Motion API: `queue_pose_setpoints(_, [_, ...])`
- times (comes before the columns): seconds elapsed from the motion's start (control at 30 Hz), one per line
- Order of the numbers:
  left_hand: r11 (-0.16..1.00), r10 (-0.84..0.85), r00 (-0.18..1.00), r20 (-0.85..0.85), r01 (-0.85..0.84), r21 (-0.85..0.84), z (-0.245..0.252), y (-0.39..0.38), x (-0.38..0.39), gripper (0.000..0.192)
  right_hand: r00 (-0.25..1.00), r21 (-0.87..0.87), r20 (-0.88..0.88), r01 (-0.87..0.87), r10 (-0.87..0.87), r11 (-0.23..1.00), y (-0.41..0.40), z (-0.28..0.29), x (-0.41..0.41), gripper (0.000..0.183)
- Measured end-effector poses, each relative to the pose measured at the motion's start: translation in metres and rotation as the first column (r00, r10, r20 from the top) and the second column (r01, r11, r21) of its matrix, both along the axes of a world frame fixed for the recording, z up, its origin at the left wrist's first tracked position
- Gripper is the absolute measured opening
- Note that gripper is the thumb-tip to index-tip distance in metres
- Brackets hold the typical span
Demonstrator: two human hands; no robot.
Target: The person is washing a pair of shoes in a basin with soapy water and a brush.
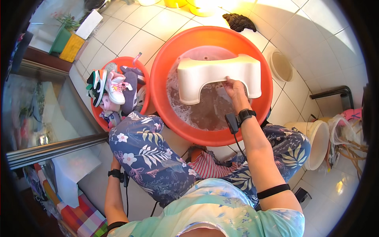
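Note:
A white plastic step stool (219,69) with an arched cut-out lies over a large orange-red plastic basin (161,68). My right hand (234,88) grips the stool's lower edge at the arch, thumb on its face. Murky brown soapy water (204,109) with foam along its left side fills the basin's bottom. Whether the stool rests on anything below is hidden. My left hand (116,163) is down beside my left knee; its fingers are hidden behind the patterned trouser leg, so what it touches cannot be seen.
A smaller red basin (147,106) piled with shoes (115,87) stands left of the large one. A dark crumpled cloth (239,22) lies on the tiles behind. White buckets (281,66) are to the right. A framed glass door (53,109) is at left.

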State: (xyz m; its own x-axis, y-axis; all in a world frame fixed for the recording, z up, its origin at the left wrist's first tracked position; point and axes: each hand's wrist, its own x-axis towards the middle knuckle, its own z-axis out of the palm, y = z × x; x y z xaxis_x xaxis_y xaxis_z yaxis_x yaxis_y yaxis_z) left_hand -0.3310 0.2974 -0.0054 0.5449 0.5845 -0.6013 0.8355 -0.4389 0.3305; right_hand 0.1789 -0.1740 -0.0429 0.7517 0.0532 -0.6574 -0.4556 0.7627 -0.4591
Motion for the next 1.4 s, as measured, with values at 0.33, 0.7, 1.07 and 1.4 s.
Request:
queue_pose_setpoints(0.33, [0.964,-0.258,0.766,0.588,0.168,0.204,0.04,-0.031,0.067,0.025,0.936,-0.332,0.224,-0.189,0.272,0.924,0.042,0.059,0.015,0.034])
queue_pose_setpoints(0.7, [0.949,-0.284,0.83,0.479,0.173,0.263,0.048,-0.037,0.077,0.022,0.595,-0.984,0.112,0.178,0.796,0.006,0.08,0.073,-0.014,0.013])
queue_pose_setpoints(1.07, [0.957,-0.279,0.848,0.451,0.209,0.201,0.059,-0.039,0.076,0.024,0.221,-0.851,-0.121,0.479,0.968,-0.215,0.096,0.044,-0.088,0.017])
queue_pose_setpoints(1.4, [0.982,-0.187,0.905,0.383,0.165,0.09,0.034,-0.017,0.041,0.029,0.172,-0.823,-0.361,0.403,0.916,-0.4,0.037,-0.013,-0.122,0.021])
